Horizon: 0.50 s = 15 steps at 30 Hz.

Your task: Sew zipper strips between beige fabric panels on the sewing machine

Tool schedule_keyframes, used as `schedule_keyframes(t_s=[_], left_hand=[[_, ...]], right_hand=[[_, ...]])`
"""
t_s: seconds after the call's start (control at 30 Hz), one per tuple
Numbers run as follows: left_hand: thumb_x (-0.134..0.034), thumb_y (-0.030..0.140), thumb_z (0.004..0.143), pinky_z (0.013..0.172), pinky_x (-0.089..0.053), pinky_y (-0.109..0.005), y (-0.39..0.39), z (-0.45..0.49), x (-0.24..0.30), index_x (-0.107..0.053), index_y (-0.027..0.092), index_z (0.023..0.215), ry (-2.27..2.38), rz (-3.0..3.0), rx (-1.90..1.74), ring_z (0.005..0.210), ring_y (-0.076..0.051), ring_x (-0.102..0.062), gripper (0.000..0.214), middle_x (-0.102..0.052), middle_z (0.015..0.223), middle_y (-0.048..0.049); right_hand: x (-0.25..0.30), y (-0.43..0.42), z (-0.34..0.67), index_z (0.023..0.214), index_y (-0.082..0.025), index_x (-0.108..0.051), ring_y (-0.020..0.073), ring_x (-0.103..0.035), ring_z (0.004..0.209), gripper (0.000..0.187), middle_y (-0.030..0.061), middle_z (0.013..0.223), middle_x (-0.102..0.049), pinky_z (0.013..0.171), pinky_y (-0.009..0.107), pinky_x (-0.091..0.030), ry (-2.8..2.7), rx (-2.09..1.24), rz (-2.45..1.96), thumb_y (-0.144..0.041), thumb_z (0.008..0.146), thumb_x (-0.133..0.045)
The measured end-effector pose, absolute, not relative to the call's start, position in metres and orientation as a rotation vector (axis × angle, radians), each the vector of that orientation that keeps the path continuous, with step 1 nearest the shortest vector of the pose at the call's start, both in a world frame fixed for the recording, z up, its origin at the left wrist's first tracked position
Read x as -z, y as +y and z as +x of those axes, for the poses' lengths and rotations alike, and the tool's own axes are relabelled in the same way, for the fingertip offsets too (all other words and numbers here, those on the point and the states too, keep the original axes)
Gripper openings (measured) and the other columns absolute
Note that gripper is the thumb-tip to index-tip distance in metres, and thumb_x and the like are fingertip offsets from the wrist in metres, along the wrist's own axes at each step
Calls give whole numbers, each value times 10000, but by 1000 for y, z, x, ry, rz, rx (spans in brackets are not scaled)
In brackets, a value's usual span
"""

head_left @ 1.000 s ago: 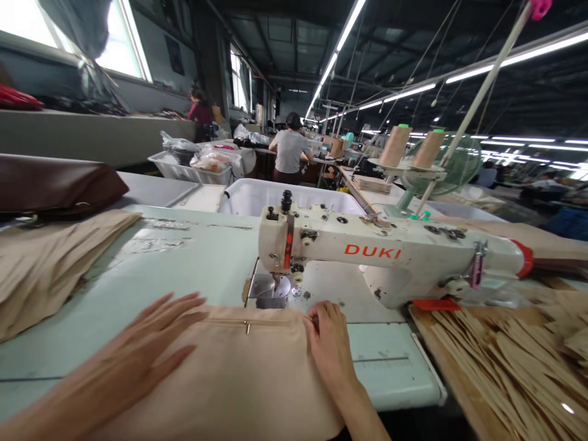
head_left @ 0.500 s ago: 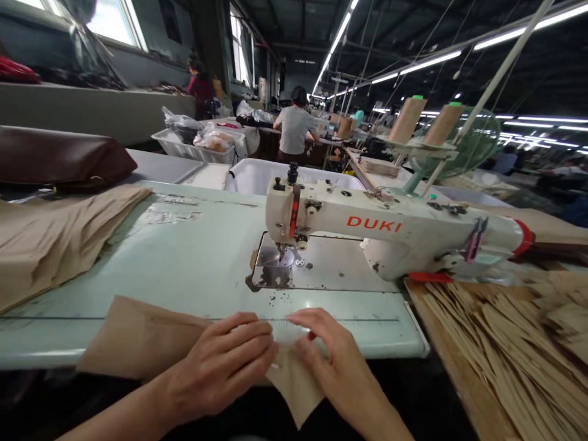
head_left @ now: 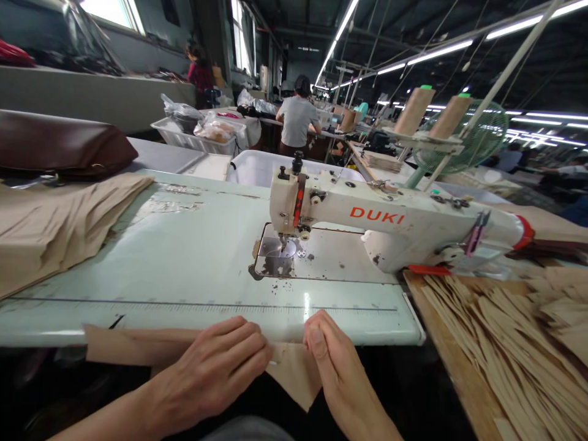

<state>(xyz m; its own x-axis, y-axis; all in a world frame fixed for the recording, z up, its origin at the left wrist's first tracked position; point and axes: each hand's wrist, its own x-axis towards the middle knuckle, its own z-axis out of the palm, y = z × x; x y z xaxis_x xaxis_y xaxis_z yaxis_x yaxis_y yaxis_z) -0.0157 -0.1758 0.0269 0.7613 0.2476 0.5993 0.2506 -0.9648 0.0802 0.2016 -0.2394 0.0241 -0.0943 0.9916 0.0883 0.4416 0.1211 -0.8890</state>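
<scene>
A tan piece of fabric [head_left: 133,346] hangs over the front edge of the pale green sewing table [head_left: 184,245]. My left hand [head_left: 225,361] is closed on it, its fingers bent over the upper edge. My right hand [head_left: 328,361] pinches the same piece at its right end, thumb pressed against curled fingers. Between the two hands a pointed corner of the fabric dips below the table edge. Beyond them stands the white sewing machine [head_left: 376,214], its needle area apart from the fabric. The fingertips of my left hand are partly hidden.
Tan fabric pieces [head_left: 59,226] are piled at the left by a brown leather-like item [head_left: 59,144]. More tan strips [head_left: 509,343] lie on a wooden board [head_left: 441,343] at right. Thread cones [head_left: 414,110] stand behind the machine. A person [head_left: 298,119] sits farther back.
The fabric's left part has slid from the tabletop down over the front edge. My right hand has closed from a looser pinch. The camera view has shifted slightly.
</scene>
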Motion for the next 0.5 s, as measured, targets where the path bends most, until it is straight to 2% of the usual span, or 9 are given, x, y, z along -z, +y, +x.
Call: schedule_keyframes(t_s=[0.07, 0.13, 0.2, 0.27, 0.4, 0.5], left_hand=[[-325, 110, 1050, 762, -523, -290, -177, -16, -30, -617, 171, 1038, -400, -2907, 997, 715, -167, -621, 299, -679, 803, -38], [-329, 95, 1045, 776, -526, -304, -178, -17, -33, -624, 162, 1040, -381, -2878, 1011, 707, -166, -625, 302, -692, 803, -32], [-331, 79, 1037, 772, -532, -314, -179, -17, -35, -629, 148, 1040, -357, -2869, 1022, 713, -170, -636, 305, -702, 809, -37], [-345, 73, 1030, 768, -535, -316, -180, -18, -37, -629, 143, 1050, -340, -2873, 1025, 727, -174, -649, 293, -706, 816, -42], [-406, 78, 1018, 807, -530, -303, -182, -19, -38, -621, 175, 1077, -333, -2904, 998, 754, -167, -661, 243, -696, 826, -30], [-382, 76, 1025, 807, -528, -302, -184, -18, -36, -634, 162, 1039, -328, -2921, 963, 751, -165, -650, 266, -684, 803, -32]], right_hand=[[-24, -241, 200, 1076, -224, -561, 148, -545, 975, 150, 27, 1078, -555, 894, 269, -452, -1735, -825, -1423, -335, 1038, -468], [-22, -242, 196, 1129, -246, -603, 150, -558, 1037, 141, 22, 1132, -574, 938, 269, -451, -1837, -779, -1366, -246, 993, -565], [-20, -242, 193, 978, -231, -649, 147, -576, 973, 110, 13, 1014, -604, 888, 269, -467, -1892, -724, -1312, -181, 989, -552], [-20, -242, 190, 875, -207, -641, 150, -580, 916, 174, 18, 929, -607, 845, 282, -473, -1895, -679, -1278, -159, 994, -523], [-24, -241, 191, 885, -204, -664, 132, -609, 906, 120, 8, 936, -634, 825, 253, -479, -1800, -789, -1278, -132, 940, -585], [-26, -240, 193, 842, -210, -678, 116, -619, 863, 113, -10, 914, -645, 800, 228, -474, -1743, -868, -1315, -130, 904, -626]])
